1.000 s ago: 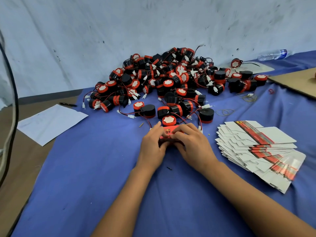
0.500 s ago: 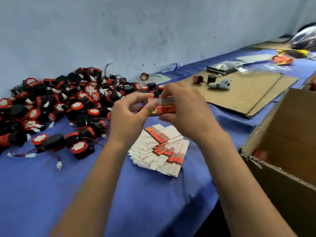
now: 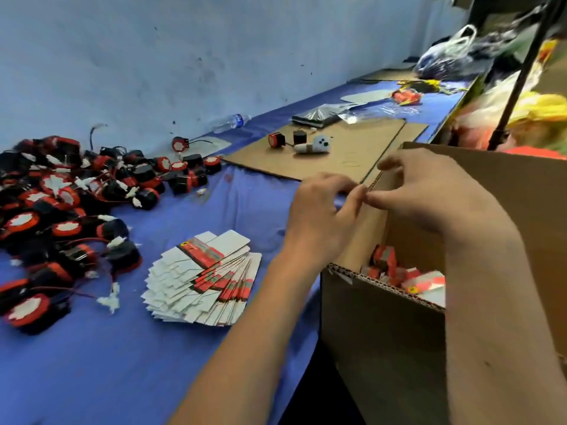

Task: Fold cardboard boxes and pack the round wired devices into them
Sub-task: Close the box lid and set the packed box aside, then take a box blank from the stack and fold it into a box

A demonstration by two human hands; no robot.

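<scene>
Both my hands are up over the near corner of the big carton (image 3: pixel 383 338) at the right of the frame. My left hand (image 3: pixel 322 219) and right hand (image 3: pixel 429 191) have fingers curled with the tips meeting at the carton's edge, but I can't tell what, if anything, they're pinching. Packed little boxes (image 3: pixel 399 271) sit down inside the carton, right below my hands. The flat box blanks (image 3: pixel 202 277) are fanned out on the bench (image 3: pixel 92 363), lower center, and the round wired devices (image 3: pixel 61 216) are piled at the left.

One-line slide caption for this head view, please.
Both hands, left and right, meet over the open carton of packed boxes; flat blanks wait alongside.
</scene>
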